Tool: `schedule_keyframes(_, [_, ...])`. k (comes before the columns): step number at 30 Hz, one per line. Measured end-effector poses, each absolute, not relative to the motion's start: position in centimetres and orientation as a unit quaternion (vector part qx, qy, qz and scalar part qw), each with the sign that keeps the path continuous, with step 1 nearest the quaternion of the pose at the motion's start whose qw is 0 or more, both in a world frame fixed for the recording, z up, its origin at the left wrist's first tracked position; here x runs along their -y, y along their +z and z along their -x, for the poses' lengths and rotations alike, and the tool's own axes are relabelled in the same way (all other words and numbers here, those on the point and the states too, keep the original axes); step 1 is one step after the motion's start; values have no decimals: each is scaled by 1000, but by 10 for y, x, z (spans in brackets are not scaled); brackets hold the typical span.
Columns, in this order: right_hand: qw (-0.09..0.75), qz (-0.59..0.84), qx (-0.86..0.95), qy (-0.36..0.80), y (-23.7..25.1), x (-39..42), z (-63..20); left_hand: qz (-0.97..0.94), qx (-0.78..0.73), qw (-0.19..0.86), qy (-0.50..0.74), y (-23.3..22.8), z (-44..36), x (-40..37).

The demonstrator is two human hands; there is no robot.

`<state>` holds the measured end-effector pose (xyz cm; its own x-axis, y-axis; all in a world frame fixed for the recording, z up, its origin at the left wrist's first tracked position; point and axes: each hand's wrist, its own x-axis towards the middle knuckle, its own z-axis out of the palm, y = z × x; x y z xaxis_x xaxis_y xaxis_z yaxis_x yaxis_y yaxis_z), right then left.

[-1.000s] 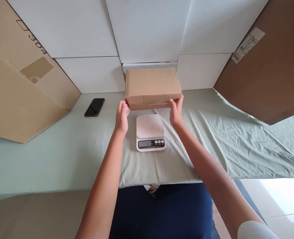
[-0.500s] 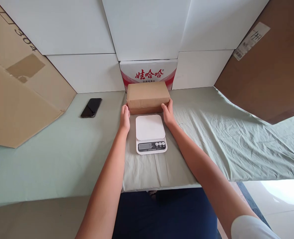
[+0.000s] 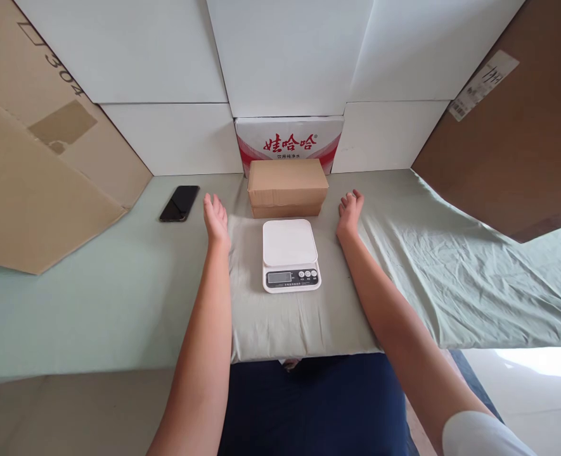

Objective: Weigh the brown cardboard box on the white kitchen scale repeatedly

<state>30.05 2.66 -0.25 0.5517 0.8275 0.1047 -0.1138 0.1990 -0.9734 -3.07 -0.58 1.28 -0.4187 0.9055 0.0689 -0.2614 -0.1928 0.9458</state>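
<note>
A closed brown cardboard box (image 3: 287, 187) sits behind a white kitchen scale (image 3: 290, 244) on the cloth-covered table. To the box's left, my left hand (image 3: 216, 217) rests apart from it, fingers loosely curled and holding nothing. On the other side, my right hand (image 3: 350, 212) lies to the right of the box with its fingers apart and nothing in them. The scale's platform is bare, and its display and buttons face me. Nearest to my left hand, on its far left, is a black smartphone (image 3: 179, 203) lying flat.
A white carton with red lettering (image 3: 290, 140) stands right behind the box, against white panels (image 3: 287, 57). Large cardboard sheets flank the table, one at the left (image 3: 52, 183) and one at the right (image 3: 513, 139). Greenish cloth (image 3: 118, 297) covers the tabletop, wrinkled at the right.
Both hands have let go of the cardboard box and moved outward, the left hand leftward and the right hand rightward. The box stays behind the scale.
</note>
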Motion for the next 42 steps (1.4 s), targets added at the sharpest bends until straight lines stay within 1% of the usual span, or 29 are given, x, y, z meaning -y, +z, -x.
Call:
schedule_keyframes(10, [700,530,340,337,-8,-31,-299,-324,-484,442,682,19,17,7])
schedule_keyframes(23, [691,538,355,328,-6,-31,-297,-357,-482,448,664,12,16,2])
schedule_keyframes(33, [676,531,401,315,-10,-30,-295,-405,-477,441,643,2,4,-3])
schedule_keyframes(36, [674,516,410,335,-8,-29,-289,-412,-476,445,637,3,2,-3])
schedule_keyframes(42, [647,466,440,413,-5,-25,-269,-423,-474,464,618,4,-2,-1])
